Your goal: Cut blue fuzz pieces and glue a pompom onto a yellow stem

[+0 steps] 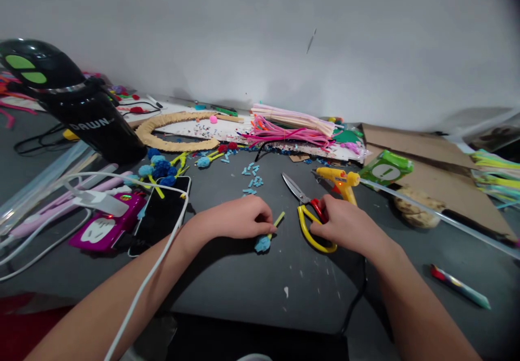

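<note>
Head view, near centre: L hand (pixel 239 217) curled, pinching blue pom-pom stick (pixel 263 242) on dark table (pixel 252 288). R hand (pixel 345 224) closed on yellow scissors (pixel 303 213), fingers prob. in loops. Glue gun (pixel 339 179) just beyond, farther.

Left hand (pixel 239 217) is down on the dark table (pixel 252 285), fingers pinched on a yellow-green stick w/ a blue pompom (pixel 263 243) at its near end. Right hand (pixel 345 223) grips the yellow handles of the scissors (pixel 311 217), blades parted and lying flat, pointing away. Yellow glue gun (pixel 339 179) sits just behind that hand. Little blue snippets (pixel 252 177) are scattered further back, and a phone (pixel 160 212) lies near the left forearm w/ a white cable (pixel 162 253) crossing it.
</note>
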Action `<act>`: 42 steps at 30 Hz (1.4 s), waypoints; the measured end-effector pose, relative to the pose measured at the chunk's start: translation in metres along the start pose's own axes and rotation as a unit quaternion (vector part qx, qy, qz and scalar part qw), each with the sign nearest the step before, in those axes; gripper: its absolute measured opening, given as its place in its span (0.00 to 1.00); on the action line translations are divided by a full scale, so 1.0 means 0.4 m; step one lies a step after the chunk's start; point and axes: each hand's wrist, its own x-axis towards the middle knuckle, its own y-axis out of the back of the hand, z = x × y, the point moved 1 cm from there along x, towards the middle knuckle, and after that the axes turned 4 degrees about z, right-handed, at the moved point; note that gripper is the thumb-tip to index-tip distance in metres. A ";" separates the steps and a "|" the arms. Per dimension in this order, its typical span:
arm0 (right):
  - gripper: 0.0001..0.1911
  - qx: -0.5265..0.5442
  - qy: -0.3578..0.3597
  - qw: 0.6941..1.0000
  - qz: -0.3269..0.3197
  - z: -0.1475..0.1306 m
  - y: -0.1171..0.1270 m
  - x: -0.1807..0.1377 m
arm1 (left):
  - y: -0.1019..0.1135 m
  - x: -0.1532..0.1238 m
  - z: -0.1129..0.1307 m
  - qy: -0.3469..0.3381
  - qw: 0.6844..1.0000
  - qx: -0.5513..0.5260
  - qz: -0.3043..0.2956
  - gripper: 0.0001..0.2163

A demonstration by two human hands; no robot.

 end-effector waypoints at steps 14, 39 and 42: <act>0.11 0.009 -0.015 0.999 0.043 -0.005 0.004 0.011 | 0.064 0.005 -0.072 0.022 0.951 0.239 0.196 0.08; 0.11 0.160 0.027 0.976 0.147 0.026 0.002 0.019 | 0.096 0.018 -0.036 0.063 0.907 -0.226 0.348 0.13; 0.13 0.173 0.032 0.972 0.154 0.021 0.004 0.014 | 0.091 0.021 -0.044 0.062 0.888 -0.293 0.350 0.16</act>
